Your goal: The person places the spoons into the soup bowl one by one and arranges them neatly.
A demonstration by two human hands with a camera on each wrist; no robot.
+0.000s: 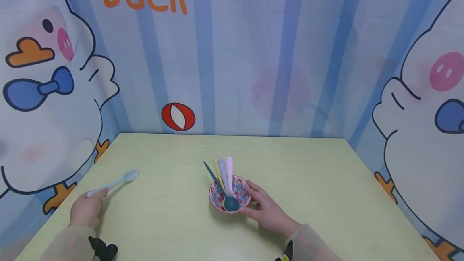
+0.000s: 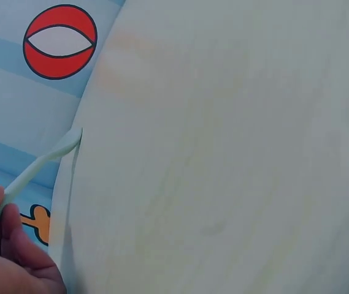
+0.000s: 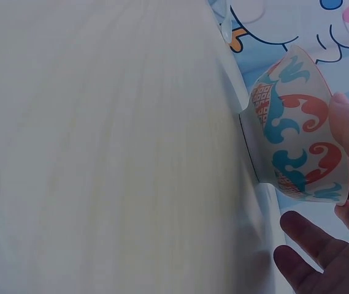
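Note:
On the left, my left hand [image 1: 87,211] pinches the handle of a pale blue-green spoon [image 1: 129,176] between thumb and fingers, its bowl end pointing away to the right over the table. The left wrist view shows the same spoon [image 2: 33,170] from the side. My right hand [image 1: 271,212] grips the right rim of a patterned bowl [image 1: 214,199]. Inside lean a dark teal spoon [image 1: 230,204], a lavender handle [image 1: 222,167], a pink handle [image 1: 230,168] and a thin yellow handle [image 1: 216,169]. In the right wrist view the bowl [image 3: 297,131] is upright, its foot close at the tabletop.
A pale wood-look table [image 1: 170,160] lies under both hands. Behind it and at both sides hangs a blue striped curtain [image 1: 239,51] printed with ducks, a red ball and the word DUCK.

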